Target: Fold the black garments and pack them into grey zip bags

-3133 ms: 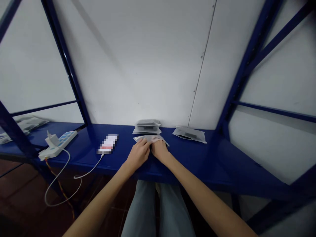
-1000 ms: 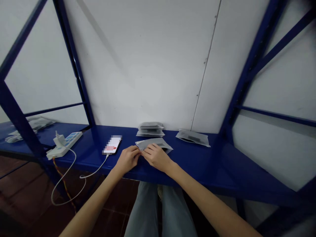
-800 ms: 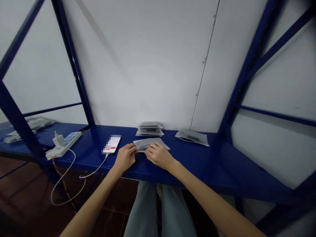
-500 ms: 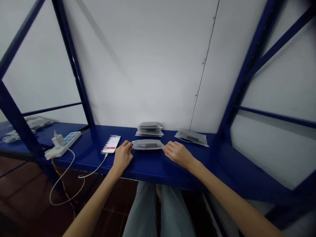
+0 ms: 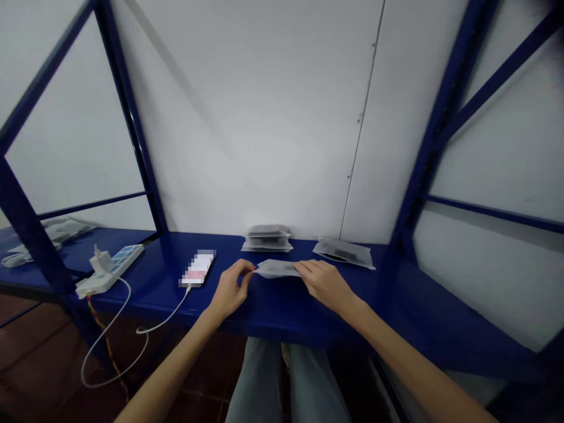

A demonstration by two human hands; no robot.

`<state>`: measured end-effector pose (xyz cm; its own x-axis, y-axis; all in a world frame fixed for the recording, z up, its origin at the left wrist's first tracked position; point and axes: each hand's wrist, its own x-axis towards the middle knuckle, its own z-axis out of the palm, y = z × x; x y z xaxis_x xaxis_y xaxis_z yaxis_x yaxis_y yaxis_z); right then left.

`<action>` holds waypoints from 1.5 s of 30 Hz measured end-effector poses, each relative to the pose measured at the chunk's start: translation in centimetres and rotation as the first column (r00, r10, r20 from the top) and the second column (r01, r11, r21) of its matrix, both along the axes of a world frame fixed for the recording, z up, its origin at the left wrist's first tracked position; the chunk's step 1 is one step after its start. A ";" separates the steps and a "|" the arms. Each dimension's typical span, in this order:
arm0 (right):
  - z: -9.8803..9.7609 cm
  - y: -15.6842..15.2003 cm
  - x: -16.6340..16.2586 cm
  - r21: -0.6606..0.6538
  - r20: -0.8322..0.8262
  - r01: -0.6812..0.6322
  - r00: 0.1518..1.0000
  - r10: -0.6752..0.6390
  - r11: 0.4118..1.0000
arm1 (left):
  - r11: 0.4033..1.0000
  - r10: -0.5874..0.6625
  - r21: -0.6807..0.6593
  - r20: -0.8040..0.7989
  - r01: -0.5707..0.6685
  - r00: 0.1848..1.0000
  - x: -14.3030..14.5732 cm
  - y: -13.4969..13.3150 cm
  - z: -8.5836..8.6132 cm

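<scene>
Between my hands, over the blue table, is a frosted plastic bag (image 5: 277, 269) with something dark showing faintly inside. The thumb and fingers of my left hand (image 5: 232, 286) pinch its left end. My right hand (image 5: 324, 282) grips the right end, its fingers lying over the bag's edge. Behind the held bag, a small stack of similar frosted bags (image 5: 267, 239) lies near the wall. Another frosted bag (image 5: 345, 252) with dark contents rests to the right, beyond my right hand.
Left of my hands lies a phone (image 5: 198, 269), its charging cable (image 5: 170, 314) drooping over the front edge. A white power strip (image 5: 110, 271) holds a plug. Blue metal posts (image 5: 134, 126) rise at the sides. More bags (image 5: 68, 229) lie far left.
The held bag has shifted slightly right and now looks tilted and narrower. My left hand has moved right with its end, and my right hand reaches further over the other end.
</scene>
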<state>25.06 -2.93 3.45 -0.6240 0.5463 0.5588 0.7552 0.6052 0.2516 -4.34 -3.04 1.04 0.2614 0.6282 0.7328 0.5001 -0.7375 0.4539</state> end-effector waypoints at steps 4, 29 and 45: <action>1.8 2.1 5.0 0.218 -0.206 0.214 0.964 -0.169 0.952 | 0.985 0.146 0.112 -0.123 -0.132 0.982 0.7 3.1 0.3; -1.1 11.6 -1.5 -0.118 -0.504 -0.173 0.859 0.092 0.978 | 0.925 0.273 0.366 -0.456 -0.101 0.847 4.2 11.8 1.3; -1.6 10.2 -1.9 0.055 -0.481 -0.237 0.845 0.234 0.970 | 0.862 0.212 0.504 -0.450 0.052 0.867 6.1 10.5 1.8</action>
